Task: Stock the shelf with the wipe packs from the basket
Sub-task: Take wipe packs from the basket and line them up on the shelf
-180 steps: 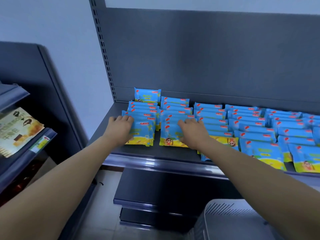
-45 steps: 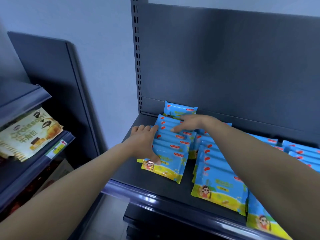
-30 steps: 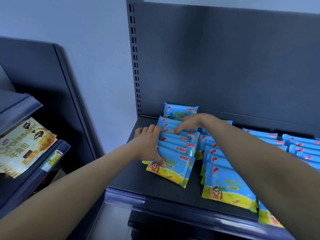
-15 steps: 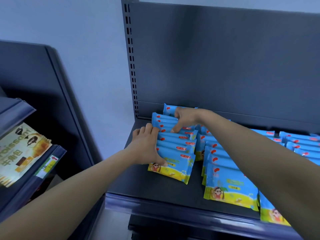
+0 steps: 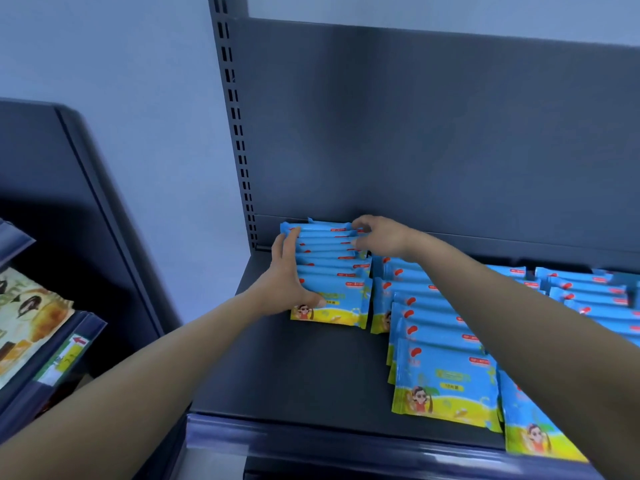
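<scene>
Shelf (image 5: 294,375) looks well stocked: packs (image 5: 440,344) run in rows toward three o'clock (basket out of sight, so what's left I can't say). Left hand (image 5: 287,282) flat against the corner row (image 5: 332,268) at eleven o'clock, thumb in front. Right hand (image 5: 379,237) pinches its back end. Glossy blue-and-yellow pouches, overlapped like tiles.

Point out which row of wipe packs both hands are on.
The leftmost row of wipe packs, nearest the slotted upright: the left hand presses its left side, the right hand curls over its rear packs. The other rows sit further right.
</scene>
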The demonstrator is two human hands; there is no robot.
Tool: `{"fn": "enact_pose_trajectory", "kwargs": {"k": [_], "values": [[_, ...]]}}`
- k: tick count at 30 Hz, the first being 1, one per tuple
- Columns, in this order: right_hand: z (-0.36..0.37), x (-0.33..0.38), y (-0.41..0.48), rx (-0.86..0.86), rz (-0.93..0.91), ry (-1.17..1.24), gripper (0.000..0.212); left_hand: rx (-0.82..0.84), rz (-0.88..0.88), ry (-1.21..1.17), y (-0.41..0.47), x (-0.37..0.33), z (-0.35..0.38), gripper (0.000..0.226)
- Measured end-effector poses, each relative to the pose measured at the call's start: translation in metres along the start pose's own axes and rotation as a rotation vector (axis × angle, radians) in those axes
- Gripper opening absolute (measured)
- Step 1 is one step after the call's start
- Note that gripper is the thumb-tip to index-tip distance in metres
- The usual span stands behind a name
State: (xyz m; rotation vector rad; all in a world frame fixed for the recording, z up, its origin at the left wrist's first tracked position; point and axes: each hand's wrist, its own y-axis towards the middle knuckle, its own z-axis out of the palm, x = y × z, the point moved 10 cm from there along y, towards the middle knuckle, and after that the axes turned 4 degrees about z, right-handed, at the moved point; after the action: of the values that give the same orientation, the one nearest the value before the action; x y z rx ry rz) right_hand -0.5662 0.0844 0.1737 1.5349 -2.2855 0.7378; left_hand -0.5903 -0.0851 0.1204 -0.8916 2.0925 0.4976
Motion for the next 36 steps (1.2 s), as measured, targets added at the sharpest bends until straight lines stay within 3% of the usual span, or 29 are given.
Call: {"fn": "enact_pose_trajectory", "kwargs": {"k": [6,12,16,20,29,33,36], "values": [[0.002,0.0,0.007,-0.086,0.039,0.113,0.053,0.024,-0.04,0.141,0.004,0.003,0.007,0.134],[0.009,-0.006,0.012,-0.124,0.137,0.054,0.055,0.105,-0.091,0.115,0.011,0.01,-0.008,0.147],[0.011,-0.007,0.015,-0.144,0.139,0.167,0.059,0.212,-0.1,0.1,0.019,0.013,-0.008,0.147],[0.002,-0.005,0.017,-0.216,0.118,0.149,0.044,0.228,-0.071,0.074,0.023,0.011,-0.006,0.139],[0.004,-0.009,0.022,-0.252,0.155,0.496,0.014,0.204,0.016,0.114,0.019,0.003,-0.001,0.124],[0.004,-0.015,0.021,-0.192,0.188,0.445,0.028,0.19,0.017,0.136,0.01,0.009,0.004,0.128],[0.018,-0.023,0.017,-0.132,0.237,0.524,0.045,0.127,0.038,0.065,0.007,0.006,0.005,0.119]]}}
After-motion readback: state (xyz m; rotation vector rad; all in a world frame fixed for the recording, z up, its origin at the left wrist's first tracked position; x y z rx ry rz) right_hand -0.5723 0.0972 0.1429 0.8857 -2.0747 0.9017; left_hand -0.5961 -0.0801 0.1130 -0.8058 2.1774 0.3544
